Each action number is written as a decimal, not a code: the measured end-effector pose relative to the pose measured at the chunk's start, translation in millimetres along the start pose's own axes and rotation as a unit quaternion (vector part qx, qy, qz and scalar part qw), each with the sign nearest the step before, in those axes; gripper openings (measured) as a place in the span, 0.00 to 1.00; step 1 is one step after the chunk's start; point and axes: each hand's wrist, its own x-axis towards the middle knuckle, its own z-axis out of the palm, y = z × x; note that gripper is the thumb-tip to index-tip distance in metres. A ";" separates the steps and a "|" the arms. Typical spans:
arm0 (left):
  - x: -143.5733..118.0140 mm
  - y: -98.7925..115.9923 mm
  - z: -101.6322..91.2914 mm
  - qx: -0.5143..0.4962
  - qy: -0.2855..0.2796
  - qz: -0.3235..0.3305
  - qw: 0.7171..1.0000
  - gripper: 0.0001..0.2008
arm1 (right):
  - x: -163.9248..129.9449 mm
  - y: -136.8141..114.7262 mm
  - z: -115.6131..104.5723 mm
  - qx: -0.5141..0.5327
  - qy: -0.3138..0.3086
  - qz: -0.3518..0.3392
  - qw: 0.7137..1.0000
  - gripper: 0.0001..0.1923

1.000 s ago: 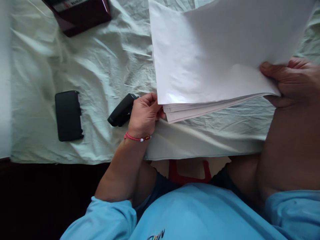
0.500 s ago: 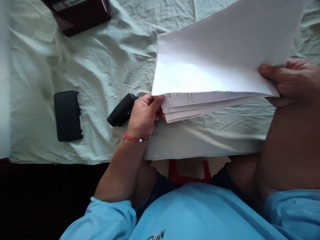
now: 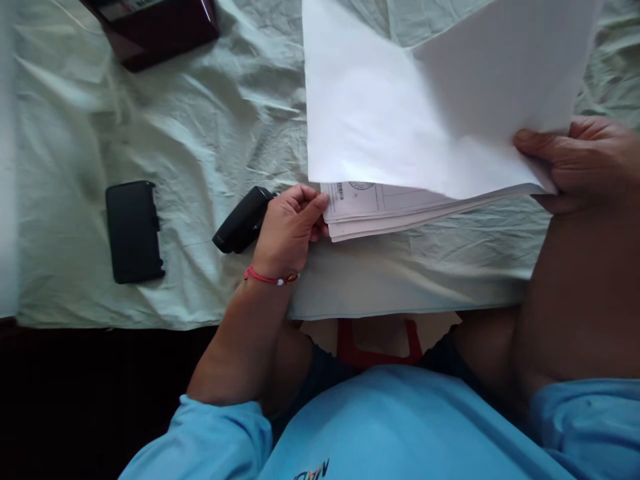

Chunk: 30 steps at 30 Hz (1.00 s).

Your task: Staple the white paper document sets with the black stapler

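A stack of papers (image 3: 370, 227) with printed forms and a round stamp mark lies across the cloth in front of me. Its top sheet (image 3: 365, 127) is blank on the side facing up and bends in the middle. My left hand (image 3: 295, 223) pinches the stack's near left corner between thumb and fingers. At the right end, my right hand (image 3: 575, 163) grips the papers with its thumb on top; the fingers beneath are hidden. Just left of my left hand lies a black stapler-like object (image 3: 243, 220), partly covered by that hand.
A black rectangular case (image 3: 134, 232) lies on the pale green cloth (image 3: 200, 293) at the left. At the far left stands a dark red box (image 3: 165, 33), cut off by the frame. The table's near edge runs just before my lap, above a red stool (image 3: 380, 353).
The top sheet's left part has moved away from me off my left fingers and now sags in a fold. More of the printed page beneath shows. Both hands stay nearly in place.
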 end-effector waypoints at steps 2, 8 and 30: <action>0.6 -1.2 0.0 -0.001 0.005 -0.003 1.000 0.09 | 1.4 2.6 -1.2 -0.002 -0.005 -0.007 1.000 0.10; 0.4 0.0 3.1 -0.003 0.026 -0.004 1.000 0.13 | 2.4 8.1 -2.7 -0.023 -0.018 -0.020 0.999 0.09; -0.6 3.6 3.8 0.013 0.013 -0.027 0.999 0.15 | -4.7 -1.5 5.1 -0.031 0.023 0.006 0.999 0.08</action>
